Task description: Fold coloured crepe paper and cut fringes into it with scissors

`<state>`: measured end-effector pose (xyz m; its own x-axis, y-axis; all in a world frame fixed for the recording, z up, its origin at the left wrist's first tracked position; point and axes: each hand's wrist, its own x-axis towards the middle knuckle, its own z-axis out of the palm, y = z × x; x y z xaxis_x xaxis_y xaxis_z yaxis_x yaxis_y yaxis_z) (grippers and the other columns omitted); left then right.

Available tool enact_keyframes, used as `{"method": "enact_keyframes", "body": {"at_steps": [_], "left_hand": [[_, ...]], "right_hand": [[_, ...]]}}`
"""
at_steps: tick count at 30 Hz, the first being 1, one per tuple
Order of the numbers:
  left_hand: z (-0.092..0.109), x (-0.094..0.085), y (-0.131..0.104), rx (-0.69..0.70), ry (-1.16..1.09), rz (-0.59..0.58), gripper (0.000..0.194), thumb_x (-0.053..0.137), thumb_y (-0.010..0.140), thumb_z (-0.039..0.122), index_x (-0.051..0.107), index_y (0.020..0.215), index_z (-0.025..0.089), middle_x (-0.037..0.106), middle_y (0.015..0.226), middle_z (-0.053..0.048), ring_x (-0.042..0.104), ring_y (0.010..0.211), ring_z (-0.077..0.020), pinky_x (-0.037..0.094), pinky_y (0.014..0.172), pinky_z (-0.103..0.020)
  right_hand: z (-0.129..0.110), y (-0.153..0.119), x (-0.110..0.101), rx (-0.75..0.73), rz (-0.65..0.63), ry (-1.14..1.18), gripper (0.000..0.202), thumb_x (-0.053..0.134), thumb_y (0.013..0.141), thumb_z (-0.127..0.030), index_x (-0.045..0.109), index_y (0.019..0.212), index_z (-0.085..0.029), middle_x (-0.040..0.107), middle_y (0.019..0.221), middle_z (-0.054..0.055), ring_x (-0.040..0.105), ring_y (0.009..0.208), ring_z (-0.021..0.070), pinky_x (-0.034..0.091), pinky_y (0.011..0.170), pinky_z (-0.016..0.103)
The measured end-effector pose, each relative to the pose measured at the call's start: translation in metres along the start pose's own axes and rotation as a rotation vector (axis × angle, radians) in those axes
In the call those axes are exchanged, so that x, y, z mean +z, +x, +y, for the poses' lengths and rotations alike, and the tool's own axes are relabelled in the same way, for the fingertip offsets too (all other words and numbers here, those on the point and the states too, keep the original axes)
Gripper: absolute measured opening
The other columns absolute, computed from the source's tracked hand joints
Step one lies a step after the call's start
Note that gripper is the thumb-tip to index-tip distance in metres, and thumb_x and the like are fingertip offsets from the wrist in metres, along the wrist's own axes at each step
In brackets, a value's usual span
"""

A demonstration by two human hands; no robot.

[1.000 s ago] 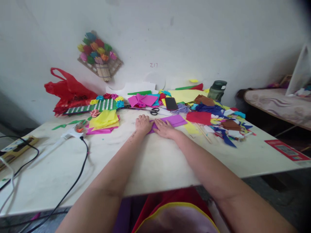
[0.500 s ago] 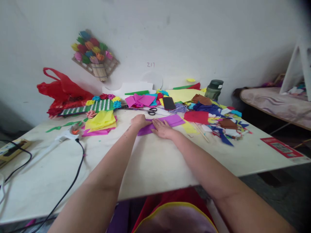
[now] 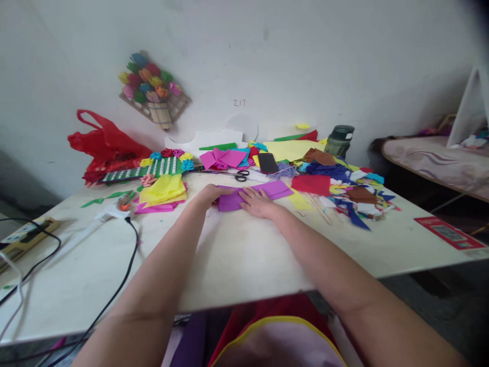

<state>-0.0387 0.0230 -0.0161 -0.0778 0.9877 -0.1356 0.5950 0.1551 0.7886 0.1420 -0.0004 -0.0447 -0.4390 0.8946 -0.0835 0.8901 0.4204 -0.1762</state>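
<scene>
A folded strip of purple paper (image 3: 229, 202) lies across the table in front of me, slanting slightly up to the right. My left hand (image 3: 210, 195) is at its left end, fingers curled around the edge and partly hidden, with the thumb side reaching over the paper. Flat on the middle of the strip rests my right hand (image 3: 256, 202), its fingers spread and pressing down. Just behind the paper are black-handled scissors (image 3: 242, 176). A yellow paper stack (image 3: 162, 190) on pink sheets sits to the left.
Colored paper scraps (image 3: 355, 196), a red sheet (image 3: 311, 184) and thin sticks (image 3: 319, 208) lie right. Behind are a phone (image 3: 268, 163), a green bottle (image 3: 339, 141) and pink paper pieces (image 3: 225, 158). A glue gun (image 3: 118, 208) with a black cord and a power strip (image 3: 28, 234) stand left.
My left hand has slid a little left along the purple paper to its end. The right hand stays flat in place. The view has shifted slightly.
</scene>
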Motion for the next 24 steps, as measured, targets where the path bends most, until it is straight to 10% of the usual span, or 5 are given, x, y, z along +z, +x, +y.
{"method": "enact_keyframes", "body": {"at_steps": [10,24], "left_hand": [[0.001,0.028,-0.014,0.069,0.142,0.35,0.045,0.065,0.06,0.03,0.057,0.101,0.013,0.065,0.094,-0.01,0.06,0.084,-0.0213,0.044,0.069,-0.026],[-0.005,0.032,-0.011,0.179,0.176,0.318,0.03,0.056,0.068,0.023,0.065,0.096,0.017,0.067,0.087,-0.005,0.06,0.081,-0.0179,0.044,0.072,-0.024]], "right_hand": [[-0.002,-0.003,-0.001,0.002,0.018,0.003,0.063,0.013,0.087,-0.05,0.013,0.142,-0.021,0.005,0.149,0.001,0.002,0.136,0.0186,0.003,0.107,0.047],[-0.004,-0.005,-0.005,-0.006,0.001,-0.01,0.061,0.014,0.087,-0.047,0.01,0.142,-0.021,0.002,0.148,-0.003,0.002,0.136,0.0194,0.005,0.107,0.047]]}}
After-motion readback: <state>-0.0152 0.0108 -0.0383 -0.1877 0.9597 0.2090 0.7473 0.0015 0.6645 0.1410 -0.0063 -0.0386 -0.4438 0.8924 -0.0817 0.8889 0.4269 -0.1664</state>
